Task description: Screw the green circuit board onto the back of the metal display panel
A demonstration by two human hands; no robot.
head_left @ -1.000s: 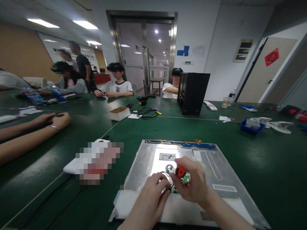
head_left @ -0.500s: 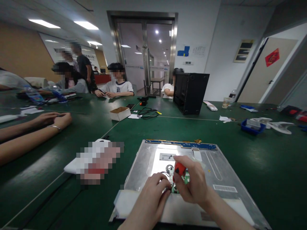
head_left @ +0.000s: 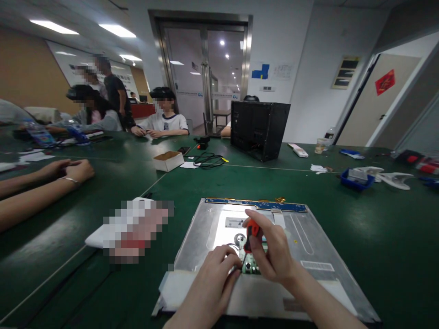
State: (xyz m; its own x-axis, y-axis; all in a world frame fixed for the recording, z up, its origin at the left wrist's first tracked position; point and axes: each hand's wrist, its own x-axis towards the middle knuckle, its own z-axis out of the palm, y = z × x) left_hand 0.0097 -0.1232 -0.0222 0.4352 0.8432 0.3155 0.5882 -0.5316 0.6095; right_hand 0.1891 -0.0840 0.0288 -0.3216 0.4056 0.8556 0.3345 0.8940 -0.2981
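A flat metal display panel (head_left: 192, 237) lies on the green table in front of me, a blue circuit strip (head_left: 257, 204) along its far edge. Near its middle sits a small green circuit board (head_left: 252, 266). My right hand (head_left: 274, 249) grips a red and black screwdriver (head_left: 253, 230), its shaft slanting down to the board's left side. Beside that tip, my left hand (head_left: 219, 269) is closed, thumb and fingers drawn together at the board's edge. Whatever those fingers pinch is hidden.
A white, partly blurred-out object (head_left: 113, 233) lies left of the panel, near another person's forearms (head_left: 41, 192). Further back are an open carton (head_left: 168, 161), a black cable (head_left: 209, 160) and a black computer case (head_left: 259, 130). A blue tray (head_left: 356, 180) is at right.
The screwdriver has turned and tilted in my right hand, so its shaft now shows. My left hand stays at the board. Across the table, the black computer case has swung round to the left.
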